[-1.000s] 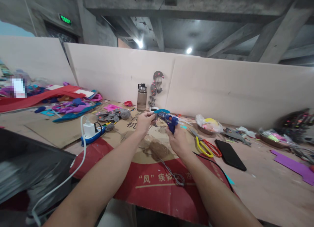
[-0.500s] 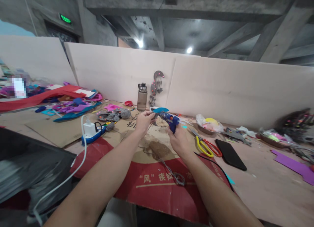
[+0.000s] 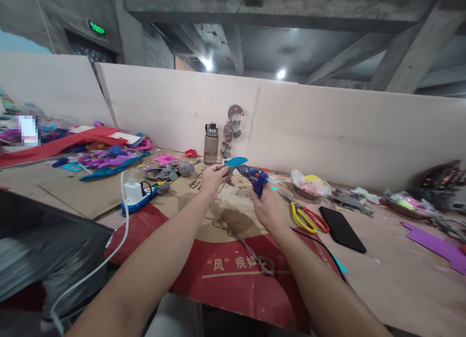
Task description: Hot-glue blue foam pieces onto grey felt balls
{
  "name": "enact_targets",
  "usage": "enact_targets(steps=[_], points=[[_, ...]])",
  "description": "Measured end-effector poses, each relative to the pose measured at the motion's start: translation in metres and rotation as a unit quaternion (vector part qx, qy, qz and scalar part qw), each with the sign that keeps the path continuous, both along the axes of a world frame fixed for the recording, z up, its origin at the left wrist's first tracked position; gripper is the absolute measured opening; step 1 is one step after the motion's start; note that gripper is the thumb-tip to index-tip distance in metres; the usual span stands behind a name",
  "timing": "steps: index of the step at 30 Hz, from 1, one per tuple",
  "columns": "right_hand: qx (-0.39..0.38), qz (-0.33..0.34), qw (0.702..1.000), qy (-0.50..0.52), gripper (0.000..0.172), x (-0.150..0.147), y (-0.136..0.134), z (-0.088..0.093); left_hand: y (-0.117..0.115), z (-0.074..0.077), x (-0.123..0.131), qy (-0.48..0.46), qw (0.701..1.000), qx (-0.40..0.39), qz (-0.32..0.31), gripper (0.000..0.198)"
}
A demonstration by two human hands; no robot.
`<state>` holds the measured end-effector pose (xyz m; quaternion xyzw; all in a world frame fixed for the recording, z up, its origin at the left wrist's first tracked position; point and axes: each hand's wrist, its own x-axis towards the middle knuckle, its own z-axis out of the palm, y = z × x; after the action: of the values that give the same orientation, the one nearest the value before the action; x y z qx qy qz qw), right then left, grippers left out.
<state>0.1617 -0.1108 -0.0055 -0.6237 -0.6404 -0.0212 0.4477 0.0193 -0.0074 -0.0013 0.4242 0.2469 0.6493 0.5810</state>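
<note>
My right hand is wrapped round the handle of a blue hot glue gun, whose nozzle points left. Pinched in the fingers of my left hand is a small grey felt piece, partly hidden by the fingers. A blue felt piece shows just above it, close to the nozzle; whether the two pieces are joined I cannot tell. Below both hands lies a red and tan cardboard sheet with a brown glue stain and a loop of grey cord on it.
Right of my hands lie scissors with yellow and red handles and a black phone. A bottle stands by the back panel near a grey hanging ornament. At left are a blue power strip and a white cable.
The glue gun has shifted slightly right, so its nozzle is a little farther from the grey piece. The blue felt piece has moved slightly left and up.
</note>
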Motion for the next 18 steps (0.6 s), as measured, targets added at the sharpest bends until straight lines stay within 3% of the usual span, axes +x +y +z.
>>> enact_targets(steps=[10,15,18], points=[[0.003,-0.002,0.998,0.064,0.03,0.007,0.008,-0.004,0.005,0.0,-0.003,-0.041,0.997,-0.035,-0.049,0.006],[-0.187,0.008,0.971,0.147,0.022,0.019,0.018,-0.01,-0.003,0.004,0.003,-0.03,0.998,-0.027,-0.042,0.006],[-0.263,-0.057,0.963,0.032,0.018,0.028,0.019,-0.015,-0.01,0.004,0.007,0.006,1.0,0.01,-0.024,0.011]])
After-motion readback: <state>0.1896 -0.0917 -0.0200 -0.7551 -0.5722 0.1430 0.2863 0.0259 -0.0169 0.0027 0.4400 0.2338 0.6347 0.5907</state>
